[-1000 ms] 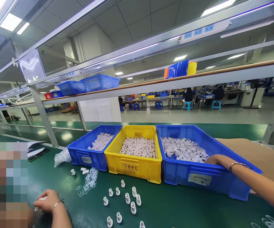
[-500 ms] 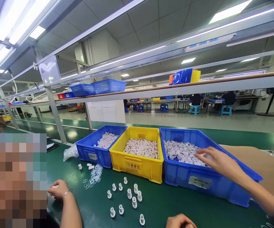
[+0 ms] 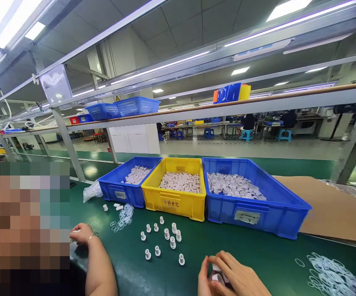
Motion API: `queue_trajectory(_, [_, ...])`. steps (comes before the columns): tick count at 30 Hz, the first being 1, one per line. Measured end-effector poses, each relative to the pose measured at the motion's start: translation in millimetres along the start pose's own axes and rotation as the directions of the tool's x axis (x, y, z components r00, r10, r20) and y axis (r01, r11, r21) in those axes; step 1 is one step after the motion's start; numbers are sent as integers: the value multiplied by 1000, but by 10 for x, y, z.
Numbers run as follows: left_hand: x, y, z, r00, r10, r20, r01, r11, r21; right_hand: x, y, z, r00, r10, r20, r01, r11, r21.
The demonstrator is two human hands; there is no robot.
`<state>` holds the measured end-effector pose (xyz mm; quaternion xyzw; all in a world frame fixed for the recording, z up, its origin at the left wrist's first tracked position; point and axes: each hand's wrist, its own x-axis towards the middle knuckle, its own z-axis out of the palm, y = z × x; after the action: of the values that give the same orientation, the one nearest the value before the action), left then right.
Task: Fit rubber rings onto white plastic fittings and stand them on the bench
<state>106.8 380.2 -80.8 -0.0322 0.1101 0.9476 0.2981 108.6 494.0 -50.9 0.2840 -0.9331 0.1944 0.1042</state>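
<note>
Both hands joined on one small white part at the near edge

Left hand [image 3: 205, 279] and right hand [image 3: 238, 276] pinch a white part [image 3: 217, 276] together, close to the body; the blue bin [image 3: 258, 213] of loose parts sits within reach.

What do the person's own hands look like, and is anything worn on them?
Only the left hand and right hand show, cut by the bottom edge. Both are bare: no gloves, rings or sleeves visible. The wrists are out of view.

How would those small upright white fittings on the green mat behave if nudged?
The white fittings look like light hollow plastic, so they would probably skid easily. They stand taller than wide on flared bases, so a push near the top could tip them; once down, they would likely roll.
</note>
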Motion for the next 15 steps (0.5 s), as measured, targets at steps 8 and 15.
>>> queue_trajectory(8, [52,19,-255,984,-118,-136,87,972,-218,-60,15,-174,1000,4,7,-5,992,126])
queue_trajectory(15, [-86,191,-241,994,-78,-74,57,966,-251,-14,-63,-348,996,83,22,-85,980,182])
